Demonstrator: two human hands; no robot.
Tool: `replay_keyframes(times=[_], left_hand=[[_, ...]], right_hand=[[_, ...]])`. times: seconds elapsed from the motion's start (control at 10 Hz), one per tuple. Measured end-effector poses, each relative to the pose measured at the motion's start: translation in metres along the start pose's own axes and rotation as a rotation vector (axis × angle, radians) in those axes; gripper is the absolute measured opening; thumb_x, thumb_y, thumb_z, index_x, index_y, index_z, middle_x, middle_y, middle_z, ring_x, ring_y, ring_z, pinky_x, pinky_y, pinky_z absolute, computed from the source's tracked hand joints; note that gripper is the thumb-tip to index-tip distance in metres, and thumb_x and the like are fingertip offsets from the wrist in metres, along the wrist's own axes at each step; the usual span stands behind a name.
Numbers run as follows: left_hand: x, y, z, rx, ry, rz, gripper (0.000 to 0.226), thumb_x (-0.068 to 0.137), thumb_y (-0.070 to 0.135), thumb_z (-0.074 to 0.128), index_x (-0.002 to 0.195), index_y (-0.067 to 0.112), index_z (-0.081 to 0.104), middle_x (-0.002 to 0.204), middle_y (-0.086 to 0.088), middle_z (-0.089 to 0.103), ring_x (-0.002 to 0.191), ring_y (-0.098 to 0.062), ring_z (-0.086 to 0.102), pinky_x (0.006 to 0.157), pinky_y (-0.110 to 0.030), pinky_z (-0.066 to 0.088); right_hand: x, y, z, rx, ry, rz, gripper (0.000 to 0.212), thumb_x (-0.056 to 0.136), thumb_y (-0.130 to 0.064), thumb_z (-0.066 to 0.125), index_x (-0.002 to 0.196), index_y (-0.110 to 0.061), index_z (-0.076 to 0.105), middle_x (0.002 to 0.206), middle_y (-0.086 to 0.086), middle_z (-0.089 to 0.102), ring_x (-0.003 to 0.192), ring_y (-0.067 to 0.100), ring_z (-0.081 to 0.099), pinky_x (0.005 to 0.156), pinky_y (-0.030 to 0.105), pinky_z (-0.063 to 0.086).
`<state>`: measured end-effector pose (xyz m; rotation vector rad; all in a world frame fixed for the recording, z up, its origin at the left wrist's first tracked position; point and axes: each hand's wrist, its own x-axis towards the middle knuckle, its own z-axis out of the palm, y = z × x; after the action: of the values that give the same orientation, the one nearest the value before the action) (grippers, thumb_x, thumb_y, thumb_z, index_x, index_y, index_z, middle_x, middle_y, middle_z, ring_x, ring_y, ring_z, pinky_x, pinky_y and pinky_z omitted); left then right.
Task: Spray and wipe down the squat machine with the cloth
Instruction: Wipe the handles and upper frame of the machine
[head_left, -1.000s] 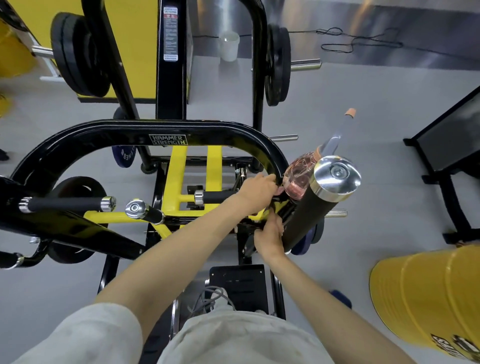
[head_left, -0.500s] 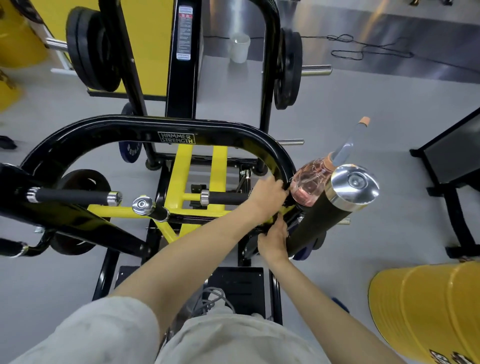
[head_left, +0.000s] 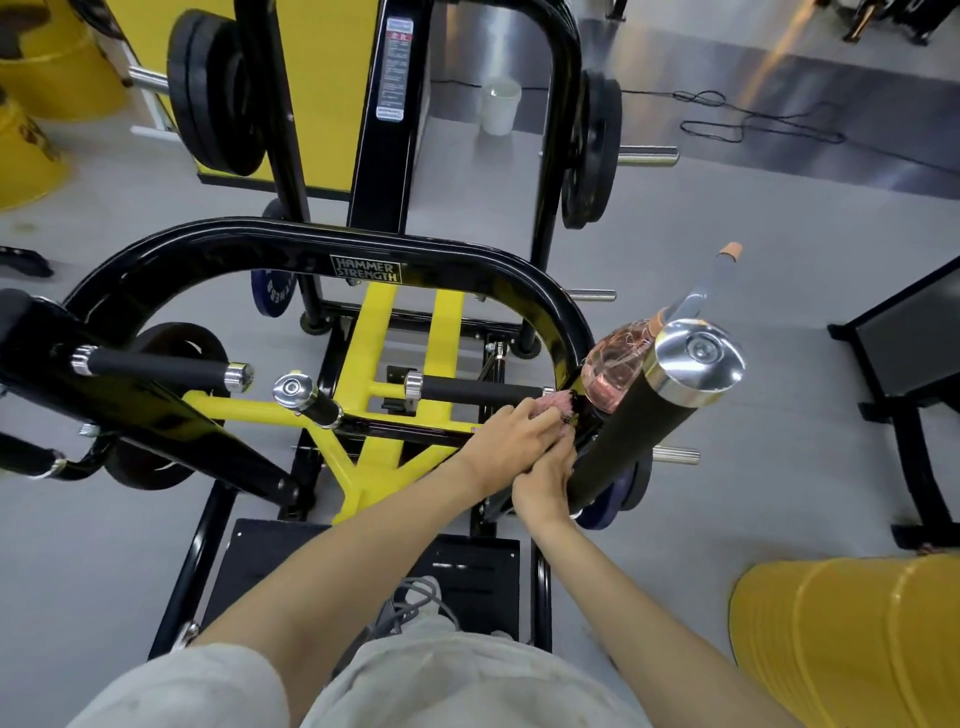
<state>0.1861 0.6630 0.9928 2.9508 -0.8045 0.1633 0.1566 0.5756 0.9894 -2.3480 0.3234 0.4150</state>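
— Where is our cloth (head_left: 557, 402) at this moment?

— It is under our left hand (head_left: 511, 436), low on the right side of the machine (head_left: 375, 332), where the curved bar (head_left: 563, 332) comes down. The fingers (head_left: 540, 415) are bent over the cloth and grip it against the machine; only a pink edge shows beyond them.

— And our right hand (head_left: 545, 480)?

— It is just beside the left one, at the lower end of the padded handle (head_left: 618, 447). Its fingers are turned away from us, so we cannot tell if they hold something.

— Which way does the handle lie from us?

— Its long axis goes from our hands up and to the right, toward the chrome cap (head_left: 696, 358). The right hand is nearer to it, but the cloth is in the left. So we judge that the cloth must travel right and up along it.

— And the bottle (head_left: 615, 371)?

— Just beyond the cloth, between bar and handle, with the nozzle pointing away to the upper right. No hand is on it; what carries it, we cannot see.
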Motion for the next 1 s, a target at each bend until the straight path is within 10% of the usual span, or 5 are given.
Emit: replay_keyframes(times=[0.2,0.3,0.4,0.8,1.0], left_hand=[[-0.019,0.000,0.047,-0.175,-0.163,-0.139,0.053,0.087,0.007,0.060,0.138,0.011,0.045,0.133,-0.007,0.043,0.110,-0.027,0.047,0.089,-0.039,0.049],[-0.014,0.009,0.051,-1.196,-0.001,-0.911,0.032,0.095,0.008,0.049,0.125,0.005,0.059,0.127,-0.012,0.055,0.116,-0.030,0.054,0.098,-0.037,0.045],[0.008,0.010,0.043,-2.082,0.158,-1.303,0.031,0.099,0.004,0.035,0.107,0.002,0.064,0.110,-0.017,0.067,0.104,-0.027,0.064,0.090,-0.035,0.053],[0.029,0.001,0.050,-2.500,0.080,-1.257,0.017,0.095,0.007,0.049,0.102,0.000,0.062,0.092,-0.015,0.065,0.084,-0.024,0.066,0.085,-0.036,0.054],[0.007,0.005,0.041,-2.491,0.027,-1.219,0.022,0.098,0.011,0.044,0.099,0.002,0.065,0.088,-0.014,0.069,0.082,-0.022,0.067,0.076,-0.034,0.057]], right_hand=[[0.000,0.006,0.000,0.007,-0.086,-0.077,0.093,0.080,0.009,0.053,0.150,-0.022,0.000,0.152,0.005,0.016,0.139,0.025,0.026,0.112,0.044,0.032],[0.000,0.007,-0.003,-0.026,-0.113,-0.113,0.090,0.081,0.012,0.050,0.152,-0.013,0.000,0.155,0.006,0.009,0.142,0.027,0.019,0.114,0.043,0.028],[-0.003,0.009,0.000,0.014,-0.054,-0.150,0.095,0.080,0.012,0.049,0.152,-0.021,-0.003,0.156,0.001,0.005,0.143,0.024,0.017,0.115,0.044,0.028],[-0.008,0.012,-0.004,0.109,-0.131,-0.214,0.098,0.077,0.022,0.036,0.151,-0.024,-0.009,0.158,-0.009,-0.018,0.142,0.000,-0.010,0.117,0.021,-0.003],[-0.010,0.014,0.001,0.023,-0.053,-0.287,0.094,0.081,0.016,0.041,0.151,-0.021,-0.010,0.151,-0.017,-0.021,0.142,0.002,-0.011,0.121,0.037,0.006]])
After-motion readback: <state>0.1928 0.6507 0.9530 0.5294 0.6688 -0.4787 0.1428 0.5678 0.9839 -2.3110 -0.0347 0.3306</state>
